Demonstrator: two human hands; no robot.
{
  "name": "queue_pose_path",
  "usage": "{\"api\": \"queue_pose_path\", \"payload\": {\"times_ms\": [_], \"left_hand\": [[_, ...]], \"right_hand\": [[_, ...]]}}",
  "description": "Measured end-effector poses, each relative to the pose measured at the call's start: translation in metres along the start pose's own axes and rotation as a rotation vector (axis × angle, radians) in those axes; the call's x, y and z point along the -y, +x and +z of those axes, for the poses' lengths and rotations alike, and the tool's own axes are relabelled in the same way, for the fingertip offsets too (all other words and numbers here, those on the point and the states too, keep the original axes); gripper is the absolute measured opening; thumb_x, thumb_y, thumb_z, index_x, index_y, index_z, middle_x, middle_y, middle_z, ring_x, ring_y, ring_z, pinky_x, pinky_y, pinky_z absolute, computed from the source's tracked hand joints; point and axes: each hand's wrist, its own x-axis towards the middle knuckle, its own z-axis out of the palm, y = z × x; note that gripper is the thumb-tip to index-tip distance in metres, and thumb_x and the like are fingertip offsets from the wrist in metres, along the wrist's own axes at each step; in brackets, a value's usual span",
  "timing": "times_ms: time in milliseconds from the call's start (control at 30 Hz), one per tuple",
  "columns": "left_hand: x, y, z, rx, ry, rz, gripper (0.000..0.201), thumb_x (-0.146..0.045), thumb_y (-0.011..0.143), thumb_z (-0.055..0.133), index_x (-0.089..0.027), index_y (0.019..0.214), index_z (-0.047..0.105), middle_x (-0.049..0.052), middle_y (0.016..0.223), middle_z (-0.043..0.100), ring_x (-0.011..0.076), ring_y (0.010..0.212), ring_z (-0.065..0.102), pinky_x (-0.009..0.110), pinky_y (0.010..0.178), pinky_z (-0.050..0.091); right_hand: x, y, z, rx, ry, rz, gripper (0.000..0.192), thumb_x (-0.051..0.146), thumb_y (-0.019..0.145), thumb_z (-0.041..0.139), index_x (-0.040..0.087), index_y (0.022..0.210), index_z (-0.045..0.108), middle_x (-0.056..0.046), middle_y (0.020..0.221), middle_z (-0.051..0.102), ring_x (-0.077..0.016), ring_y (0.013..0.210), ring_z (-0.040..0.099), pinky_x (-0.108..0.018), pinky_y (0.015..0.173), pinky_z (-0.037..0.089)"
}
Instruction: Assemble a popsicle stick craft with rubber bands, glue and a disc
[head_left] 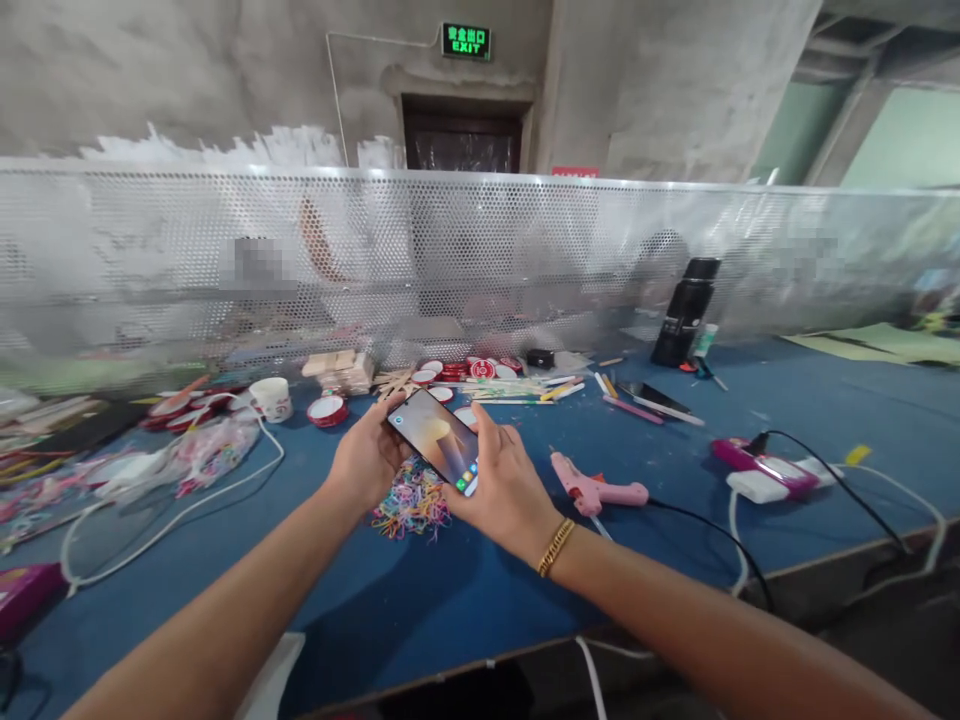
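Observation:
A smartphone (435, 437) with its screen lit is held sideways and tilted between my two hands, above the table. My left hand (369, 455) grips its left end, fingers closed at the edge. My right hand (501, 482), below a gold bracelet (556, 548) at the wrist, holds the right end, with thumb and fingers on its edges. Under the phone lies a heap of colourful thin strings or bands (414, 505), partly hidden by the phone and hands. A pink glue gun (596, 490) lies on the table to the right of my right hand.
On the blue table (420, 620) are a paper cup (271, 399), red-rimmed round lids (328, 410), wooden sticks (339, 370), a black bottle (684, 315), a dark phone (654, 398) and a purple power strip (761, 468). White cables (176, 522) loop about. A perforated metal screen (480, 270) stands behind.

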Motion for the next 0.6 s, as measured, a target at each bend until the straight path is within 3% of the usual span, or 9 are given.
{"api": "queue_pose_path", "payload": {"times_ms": [167, 400, 500, 600], "left_hand": [[0.0005, -0.0019, -0.0004, 0.159, 0.073, 0.066, 0.042, -0.012, 0.078, 0.06, -0.015, 0.119, 0.066, 0.011, 0.118, 0.069, 0.0196, 0.093, 0.068, 0.029, 0.078, 0.056], [0.0041, -0.0026, 0.0007, 0.135, 0.085, 0.093, 0.04, -0.01, 0.075, 0.063, -0.016, 0.115, 0.067, 0.009, 0.111, 0.07, 0.0177, 0.088, 0.067, 0.03, 0.078, 0.056], [0.0037, -0.0009, 0.0005, 0.136, 0.024, 0.063, 0.032, -0.02, 0.082, 0.063, -0.019, 0.115, 0.065, 0.007, 0.11, 0.071, 0.0171, 0.088, 0.067, 0.03, 0.078, 0.056], [0.0046, -0.0008, 0.0029, 0.139, -0.058, 0.003, 0.033, -0.039, 0.095, 0.046, -0.019, 0.111, 0.066, 0.008, 0.112, 0.071, 0.0181, 0.094, 0.067, 0.032, 0.084, 0.055]], "right_hand": [[-0.0007, -0.0026, 0.0014, -0.03, -0.038, -0.008, 0.096, 0.032, 0.073, 0.07, 0.006, 0.15, 0.018, -0.023, 0.127, 0.054, -0.0345, 0.112, 0.05, -0.052, 0.095, 0.047], [-0.0001, -0.007, 0.0018, -0.05, -0.049, -0.013, 0.098, 0.032, 0.074, 0.071, 0.006, 0.151, 0.016, -0.022, 0.127, 0.054, -0.0357, 0.112, 0.05, -0.053, 0.095, 0.047], [0.0001, -0.0061, 0.0014, -0.059, -0.043, -0.002, 0.1, 0.032, 0.074, 0.07, 0.008, 0.152, 0.013, -0.021, 0.126, 0.054, -0.0355, 0.111, 0.051, -0.054, 0.095, 0.046], [0.0017, -0.0042, 0.0012, -0.072, -0.041, 0.026, 0.102, 0.032, 0.073, 0.07, 0.007, 0.153, 0.012, -0.021, 0.127, 0.054, -0.0352, 0.112, 0.051, -0.054, 0.096, 0.046]]}}
